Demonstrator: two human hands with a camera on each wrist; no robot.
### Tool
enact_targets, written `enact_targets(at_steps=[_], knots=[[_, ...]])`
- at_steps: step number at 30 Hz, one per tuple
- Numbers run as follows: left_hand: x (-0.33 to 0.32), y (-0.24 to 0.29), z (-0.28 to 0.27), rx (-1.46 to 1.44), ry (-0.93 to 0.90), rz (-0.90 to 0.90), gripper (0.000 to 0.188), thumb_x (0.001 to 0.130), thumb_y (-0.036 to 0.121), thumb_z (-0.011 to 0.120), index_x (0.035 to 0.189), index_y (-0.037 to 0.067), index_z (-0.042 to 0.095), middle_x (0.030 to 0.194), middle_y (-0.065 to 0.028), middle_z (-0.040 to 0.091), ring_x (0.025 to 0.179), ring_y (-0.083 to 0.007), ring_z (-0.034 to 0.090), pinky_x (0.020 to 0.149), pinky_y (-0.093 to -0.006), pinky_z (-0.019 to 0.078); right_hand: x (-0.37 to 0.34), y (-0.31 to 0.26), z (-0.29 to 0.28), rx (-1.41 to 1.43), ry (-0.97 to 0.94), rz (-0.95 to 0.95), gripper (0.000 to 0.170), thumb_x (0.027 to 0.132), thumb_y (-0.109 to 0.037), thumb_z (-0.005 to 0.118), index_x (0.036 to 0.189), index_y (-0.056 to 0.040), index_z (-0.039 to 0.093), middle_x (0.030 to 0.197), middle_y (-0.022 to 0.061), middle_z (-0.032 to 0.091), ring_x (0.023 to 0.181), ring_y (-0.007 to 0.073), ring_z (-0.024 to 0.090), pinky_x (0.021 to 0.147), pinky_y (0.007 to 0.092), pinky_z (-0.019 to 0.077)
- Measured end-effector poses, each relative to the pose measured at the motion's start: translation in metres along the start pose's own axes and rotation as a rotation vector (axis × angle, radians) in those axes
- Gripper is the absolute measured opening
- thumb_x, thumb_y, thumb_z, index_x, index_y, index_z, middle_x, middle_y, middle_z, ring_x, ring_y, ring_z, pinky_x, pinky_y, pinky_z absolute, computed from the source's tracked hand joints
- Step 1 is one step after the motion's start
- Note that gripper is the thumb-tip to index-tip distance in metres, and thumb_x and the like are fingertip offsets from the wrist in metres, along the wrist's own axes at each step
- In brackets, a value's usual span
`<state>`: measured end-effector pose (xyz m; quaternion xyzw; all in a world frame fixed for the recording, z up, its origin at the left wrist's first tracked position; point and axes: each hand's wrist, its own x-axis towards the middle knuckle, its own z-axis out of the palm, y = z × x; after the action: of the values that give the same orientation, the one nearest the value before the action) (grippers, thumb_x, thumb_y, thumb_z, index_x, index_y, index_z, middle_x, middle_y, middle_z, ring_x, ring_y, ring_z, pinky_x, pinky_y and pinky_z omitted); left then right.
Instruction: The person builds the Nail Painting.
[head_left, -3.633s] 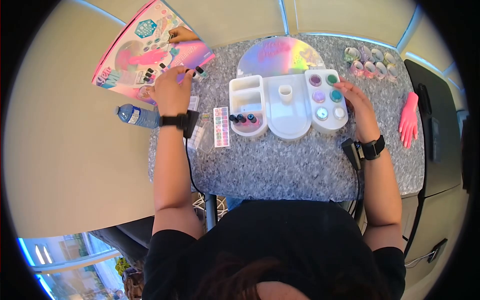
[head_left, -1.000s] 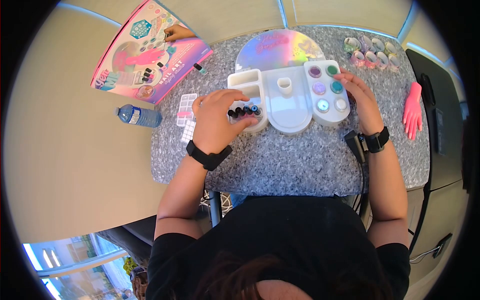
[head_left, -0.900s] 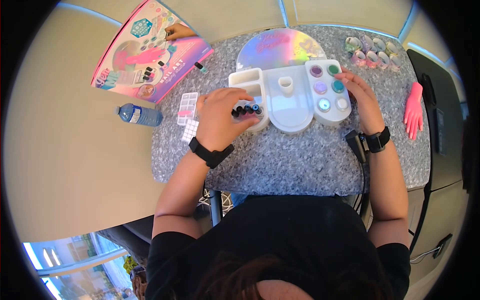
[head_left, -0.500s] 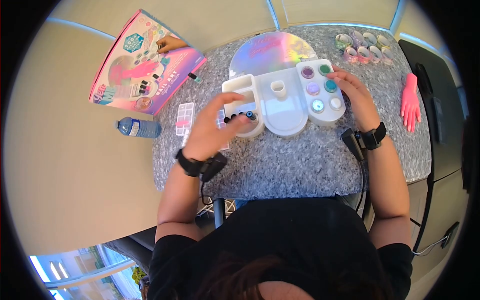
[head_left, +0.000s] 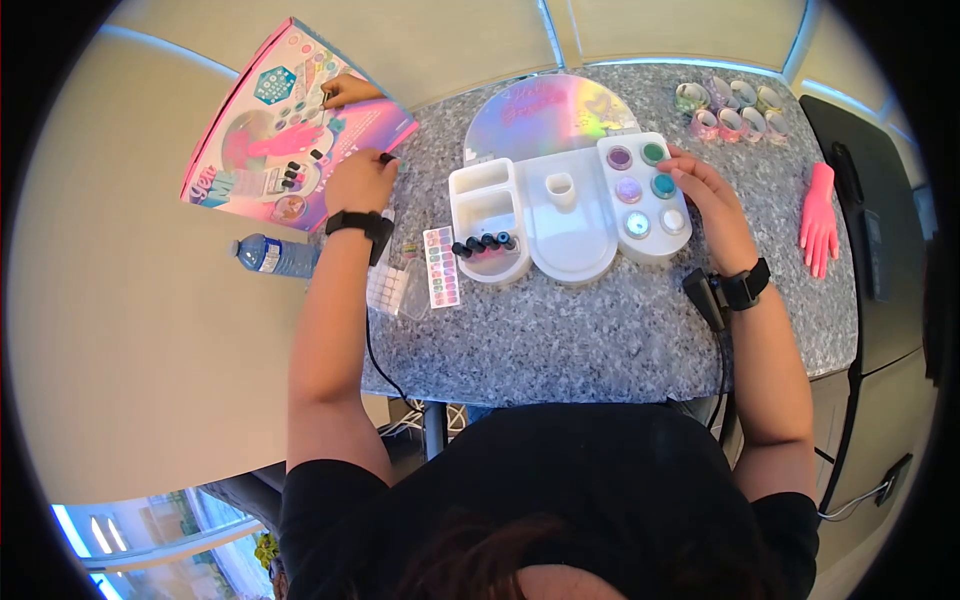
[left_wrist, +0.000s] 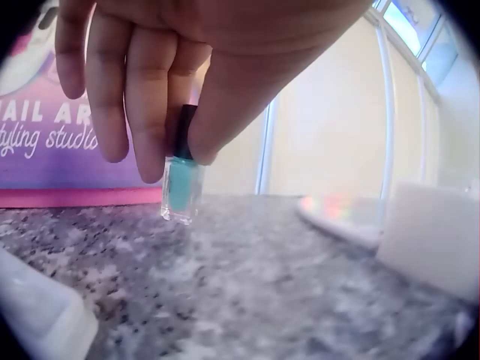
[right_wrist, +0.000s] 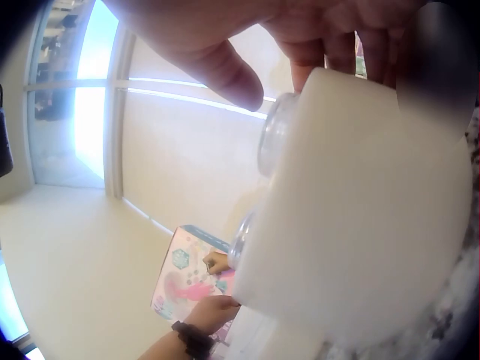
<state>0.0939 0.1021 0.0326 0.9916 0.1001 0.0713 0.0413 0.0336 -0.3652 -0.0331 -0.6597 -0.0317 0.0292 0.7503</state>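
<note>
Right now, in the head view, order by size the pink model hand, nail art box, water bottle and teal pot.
Nail art box
Water bottle and pink model hand: too alike to rank
Teal pot

In the head view the left hand (head_left: 358,186) hides most of the polish bottle (left_wrist: 181,186) and some lettering on the box (head_left: 238,172). Print on the water bottle (head_left: 293,259) is too small to read. The left wrist view blurs and crops the white tray (left_wrist: 431,240). In the right wrist view its side partly hides two jars (right_wrist: 276,139); the right hand (right_wrist: 300,30) is cropped.
</note>
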Motion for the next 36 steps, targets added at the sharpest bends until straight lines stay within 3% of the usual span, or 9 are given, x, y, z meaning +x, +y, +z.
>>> enact_targets(at_steps=[1,3,6,8,10,22,30,34,36], knots=[[-0.012,0.005,-0.009,0.005,-0.003,0.001,0.028,0.095,0.034,0.077,0.112,0.013,0.080,0.109,-0.0104,0.082,0.105,-0.0327,0.077,0.090,-0.0463,0.0594,0.000,0.002,-0.001,0.006,0.002,-0.001,0.029,0.105,-0.024,0.067,0.121,-0.0027,0.077,0.156,0.0125,0.058,0.136,0.0185,0.057,0.117,0.0329,0.0409],[-0.049,0.019,-0.034,-0.378,0.182,0.172,0.023,0.094,0.026,0.081,0.107,0.008,0.079,0.108,-0.0122,0.082,0.104,-0.0313,0.077,0.091,-0.0427,0.0584,0.002,0.003,-0.003,0.010,-0.010,-0.008,0.029,0.105,-0.025,0.068,0.122,-0.0026,0.077,0.156,0.0127,0.058,0.136,0.0183,0.057,0.116,0.0328,0.0412],[-0.111,0.050,-0.076,-0.551,0.235,0.453,0.020,0.088,0.016,0.085,0.104,0.005,0.077,0.111,-0.0100,0.081,0.102,-0.0326,0.075,0.092,-0.0403,0.0558,0.001,0.002,-0.003,-0.005,-0.019,-0.015,0.029,0.105,-0.025,0.068,0.122,-0.0024,0.076,0.157,0.0132,0.057,0.136,0.0179,0.058,0.116,0.0326,0.0416],[-0.151,0.064,-0.090,-0.255,0.275,0.570,0.022,0.081,0.017,0.088,0.101,0.017,0.080,0.123,-0.0014,0.078,0.121,-0.0263,0.068,0.110,-0.0459,0.0383,-0.001,0.001,-0.001,-0.018,-0.017,-0.014,0.030,0.105,-0.025,0.068,0.123,-0.0023,0.076,0.158,0.0133,0.057,0.135,0.0178,0.058,0.116,0.0324,0.0418],[-0.177,0.076,-0.086,-0.109,0.276,0.628,0.022,0.079,0.021,0.089,0.099,0.025,0.080,0.131,0.0039,0.075,0.130,-0.0229,0.063,0.115,-0.0484,0.0279,-0.002,-0.001,0.001,-0.013,-0.022,-0.013,0.030,0.106,-0.025,0.068,0.123,-0.0025,0.076,0.158,0.0131,0.056,0.134,0.0177,0.059,0.114,0.0321,0.0433],[-0.193,0.083,-0.032,-0.009,0.267,0.544,0.025,0.080,0.025,0.089,0.104,0.028,0.081,0.143,0.0035,0.068,0.140,-0.0245,0.055,0.115,-0.0535,0.0283,0.004,0.011,-0.003,0.070,-0.047,-0.025,0.026,0.105,-0.021,0.069,0.117,-0.0006,0.077,0.157,0.0131,0.058,0.137,0.0201,0.057,0.117,0.0337,0.0417],[-0.194,0.087,-0.023,-0.051,0.340,0.516,0.037,0.081,0.022,0.089,0.115,0.021,0.076,0.137,0.0017,0.070,0.136,-0.0232,0.058,0.115,-0.0525,0.0290,0.000,-0.004,-0.003,0.006,-0.042,-0.056,0.026,0.104,-0.020,0.070,0.120,-0.0016,0.077,0.161,0.0189,0.053,0.142,0.0241,0.054,0.120,0.0363,0.0400],[-0.195,0.089,-0.035,-0.117,0.369,0.451,0.041,0.082,0.023,0.090,0.120,0.019,0.074,0.133,0.0012,0.074,0.134,-0.0225,0.061,0.118,-0.0515,0.0251,0.006,-0.032,-0.022,-0.183,-0.054,-0.023,0.027,0.106,-0.024,0.068,0.124,-0.0054,0.077,0.155,0.0181,0.059,0.136,0.0228,0.060,0.116,0.0360,0.0426],[-0.201,0.095,-0.046,-0.168,0.463,0.491,0.038,0.085,0.023,0.089,0.119,0.019,0.074,0.118,0.0005,0.077,0.119,-0.0248,0.068,0.110,-0.0491,0.0358,0.031,-0.044,-0.049,-0.387,0.103,-0.210,0.034,0.102,-0.030,0.071,0.126,-0.0062,0.076,0.148,0.0163,0.064,0.126,0.0276,0.066,0.113,0.0406,0.0435]])
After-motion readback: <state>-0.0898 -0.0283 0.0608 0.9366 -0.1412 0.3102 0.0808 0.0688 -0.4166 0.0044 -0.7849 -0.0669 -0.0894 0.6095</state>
